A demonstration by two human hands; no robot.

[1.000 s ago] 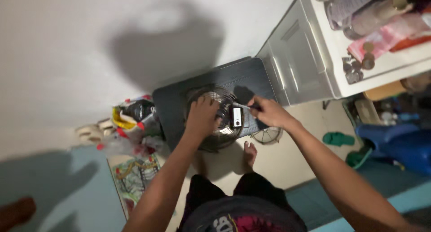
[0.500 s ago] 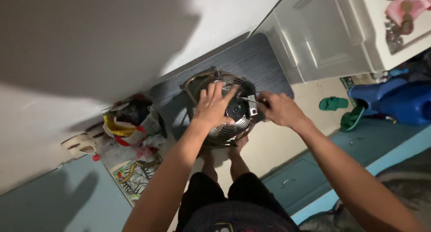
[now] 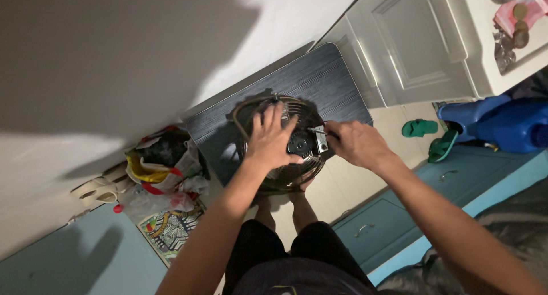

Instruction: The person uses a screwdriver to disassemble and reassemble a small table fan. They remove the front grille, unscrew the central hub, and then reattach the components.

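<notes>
A round metal fan with a wire grille [image 3: 285, 178] lies face up on a small dark table [image 3: 325, 81]. My left hand [image 3: 273, 140] rests flat on the grille with its fingers spread, pressing on it. My right hand [image 3: 355, 142] is closed around a thin screwdriver [image 3: 315, 130] whose tip points at the fan's dark centre hub. My bare feet show under the fan's near edge.
A white cabinet [image 3: 411, 49] stands right of the table, with small jars on its top. Plastic bags [image 3: 162, 169] lie on the floor at the left. Green slippers [image 3: 428, 136] and a blue container [image 3: 502, 124] sit at the right, beside blue drawers [image 3: 371, 226].
The view has shifted, so the fan and table now sit further right and lower in the frame. My hands stay on the fan in the same grip.
</notes>
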